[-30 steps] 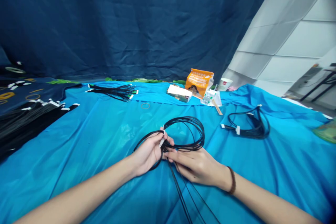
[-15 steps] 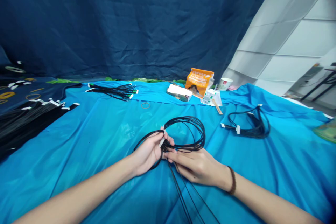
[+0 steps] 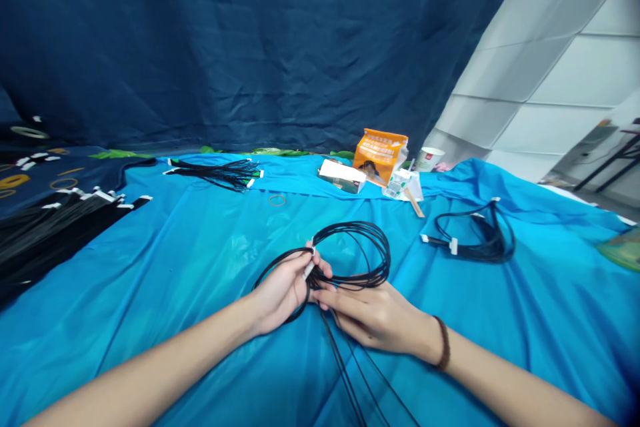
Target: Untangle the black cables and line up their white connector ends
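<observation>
A black cable [image 3: 383, 255], coiled in several loops with thin strands trailing toward me, is held over the blue cloth. My left hand [image 3: 287, 283] is closed around the coil's crossing point, where a white connector [image 3: 308, 270] shows between the fingers. My right hand [image 3: 373, 315] pinches the cable strands just below that point, its fingertips close to those of my left hand. Part of the loop passes behind my left hand and comes out on its left side. What exactly lies between the right fingertips is partly hidden.
A coiled black cable bundle [image 3: 487, 253] lies at right. Straight black cables with white connectors [image 3: 65, 227] lie at left, another bunch [image 3: 215, 173] farther back. An orange bag [image 3: 379, 157], a small box [image 3: 341, 177], a paper cup [image 3: 429, 159] and a rubber band [image 3: 277, 200] are at the back.
</observation>
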A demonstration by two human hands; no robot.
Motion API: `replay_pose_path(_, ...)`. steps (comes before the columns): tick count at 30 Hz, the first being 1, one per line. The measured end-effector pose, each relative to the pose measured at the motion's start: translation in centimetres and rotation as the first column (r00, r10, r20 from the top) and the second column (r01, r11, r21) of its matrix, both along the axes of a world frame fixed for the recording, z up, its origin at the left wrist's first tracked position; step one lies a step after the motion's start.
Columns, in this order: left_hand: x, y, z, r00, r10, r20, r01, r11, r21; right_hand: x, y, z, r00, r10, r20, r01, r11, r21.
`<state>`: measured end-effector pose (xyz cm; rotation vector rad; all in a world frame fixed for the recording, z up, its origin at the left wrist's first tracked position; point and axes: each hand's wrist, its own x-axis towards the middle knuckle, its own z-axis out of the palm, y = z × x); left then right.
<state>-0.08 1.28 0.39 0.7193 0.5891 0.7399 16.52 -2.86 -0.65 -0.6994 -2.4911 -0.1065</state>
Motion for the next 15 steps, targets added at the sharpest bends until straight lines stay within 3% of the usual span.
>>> replay_pose_path(15, 0.00, -0.05, 0.04, 1.000, -0.009, -0.012, 0.009, 1.000, 0.008, -0.02, -0.19, 0.16, 1.000, 0.001, 0.015, -0.001, 1.000, 0.027)
